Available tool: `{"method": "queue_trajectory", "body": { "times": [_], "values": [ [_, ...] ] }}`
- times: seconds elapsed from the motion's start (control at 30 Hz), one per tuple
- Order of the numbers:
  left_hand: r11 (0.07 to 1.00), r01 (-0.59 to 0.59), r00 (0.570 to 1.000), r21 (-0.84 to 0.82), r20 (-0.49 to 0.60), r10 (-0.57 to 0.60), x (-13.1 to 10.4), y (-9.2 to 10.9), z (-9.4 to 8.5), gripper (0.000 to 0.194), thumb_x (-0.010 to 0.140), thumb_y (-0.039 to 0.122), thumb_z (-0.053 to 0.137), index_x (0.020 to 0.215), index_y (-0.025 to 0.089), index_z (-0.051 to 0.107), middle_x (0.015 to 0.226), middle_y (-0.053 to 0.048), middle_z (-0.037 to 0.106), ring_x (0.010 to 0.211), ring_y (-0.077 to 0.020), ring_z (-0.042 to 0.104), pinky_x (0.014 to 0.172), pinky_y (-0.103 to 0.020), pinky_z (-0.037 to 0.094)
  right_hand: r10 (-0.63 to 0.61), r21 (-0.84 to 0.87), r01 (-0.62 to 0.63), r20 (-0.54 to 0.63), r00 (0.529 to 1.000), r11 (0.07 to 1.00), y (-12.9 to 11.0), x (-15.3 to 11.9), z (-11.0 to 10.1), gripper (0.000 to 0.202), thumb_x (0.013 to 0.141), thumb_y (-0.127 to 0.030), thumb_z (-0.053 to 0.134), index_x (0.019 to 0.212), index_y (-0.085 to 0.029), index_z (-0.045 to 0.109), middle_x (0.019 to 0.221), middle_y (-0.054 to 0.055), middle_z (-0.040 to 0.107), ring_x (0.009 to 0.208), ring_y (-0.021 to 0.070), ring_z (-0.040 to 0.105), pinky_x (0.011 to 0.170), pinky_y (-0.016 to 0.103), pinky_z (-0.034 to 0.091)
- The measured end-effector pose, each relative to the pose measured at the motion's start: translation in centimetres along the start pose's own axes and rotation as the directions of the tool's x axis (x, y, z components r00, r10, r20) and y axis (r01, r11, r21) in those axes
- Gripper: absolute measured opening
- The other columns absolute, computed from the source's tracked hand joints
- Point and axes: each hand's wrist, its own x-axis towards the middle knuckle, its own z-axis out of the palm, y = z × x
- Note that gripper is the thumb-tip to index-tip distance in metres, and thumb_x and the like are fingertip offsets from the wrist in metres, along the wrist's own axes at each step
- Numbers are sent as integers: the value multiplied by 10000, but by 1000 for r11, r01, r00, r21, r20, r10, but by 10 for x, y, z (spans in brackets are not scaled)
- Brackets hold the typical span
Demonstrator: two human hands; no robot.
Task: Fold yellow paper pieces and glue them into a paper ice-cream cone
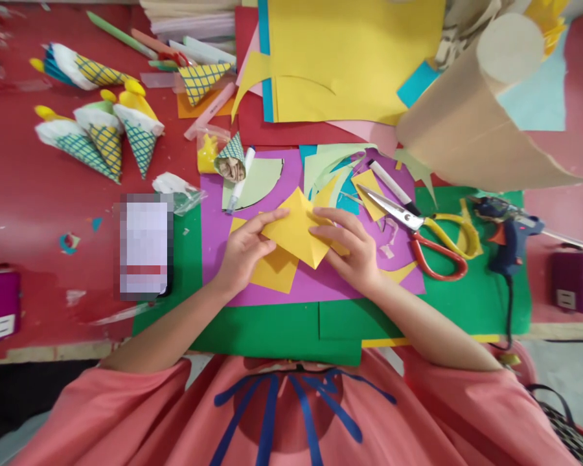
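Observation:
A small square of yellow paper (297, 226), creased near its right side, is held up between my two hands, one corner pointing toward me. My left hand (247, 249) pinches its left edge between thumb and fingers. On the right side, my right hand (350, 249) grips it with fingers on top and the thumb hidden beneath. Below the held square, another yellow paper piece (276, 275) lies on a purple sheet (218, 259). Scissors (412, 226) with red and yellow handles rest to the right, beside a marker (393, 184).
Several decorated paper cones (140, 139) lie at the left, with a phone (146, 249) nearer me. A glue gun (512, 236) sits at the right. Behind it leans a large brown paper cone (461, 123). Yellow sheets (354, 58) are stacked at the back, and green sheets (272, 327) line the front.

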Motion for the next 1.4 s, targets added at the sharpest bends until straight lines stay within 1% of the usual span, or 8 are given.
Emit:
{"method": "queue_trajectory", "body": {
  "times": [0.17,0.27,0.47,0.63,0.77,0.9,1.2,1.4],
  "values": [
    [826,-301,949,476,68,307,-1,5,-6,390,780,225,690,1164,284,658,1044,-38,599,900,-134,589,768,-235,526,386,147,-369,-107,916,918,-6,-5,2,117,894,-237,575,859,-206,682,783,18,716,720,137,673,662,261,543],
    [688,-384,898,616,76,433,-1,4,-7,222,781,275,712,1001,256,695,899,-8,561,767,-99,556,675,-203,505,526,191,-509,-52,849,839,-5,-3,0,253,865,-376,620,708,-181,657,607,-8,614,547,106,554,500,236,441],
    [702,-270,955,659,92,282,-3,-3,-6,447,872,314,610,1295,234,492,1064,-41,668,793,-99,658,620,-161,530,513,274,-537,160,843,798,-2,3,-5,237,855,-392,628,802,-172,698,712,11,659,620,116,565,543,244,436],
    [508,-496,841,704,244,482,-6,-1,-4,400,881,170,579,1262,288,553,1072,-4,718,899,-105,689,781,-167,554,504,374,-529,171,847,762,6,1,-6,242,835,-355,670,1032,-215,649,696,-20,601,591,102,537,509,234,424],
    [594,-390,859,703,46,509,-8,-3,-5,492,879,219,604,1347,302,478,1248,-26,654,1058,-143,665,855,-201,563,466,458,-474,139,874,753,9,-2,-6,417,861,-264,648,1246,-284,487,758,-35,588,587,95,556,517,232,463],
    [687,-271,890,674,-97,446,-5,-10,-9,564,904,347,572,1426,301,365,1437,-88,504,821,-116,695,636,-203,584,348,414,-348,77,934,841,11,-3,-5,160,912,-155,531,1028,-247,592,888,2,624,670,88,633,627,247,531],
    [790,-145,967,595,-82,240,-9,1,-6,236,887,321,601,1074,240,722,1031,-28,751,859,-146,708,722,-202,573,453,350,-435,32,891,830,10,-1,-10,168,918,-181,502,951,-216,662,905,24,625,596,84,594,570,257,509],
    [852,-77,978,518,-125,165,-6,8,-3,219,870,336,617,1014,232,744,989,-27,762,763,-135,703,605,-195,558,265,185,-273,66,962,944,14,2,-12,302,834,-75,454,1008,-230,647,977,55,658,937,190,628,790,360,534]
  ]
}}
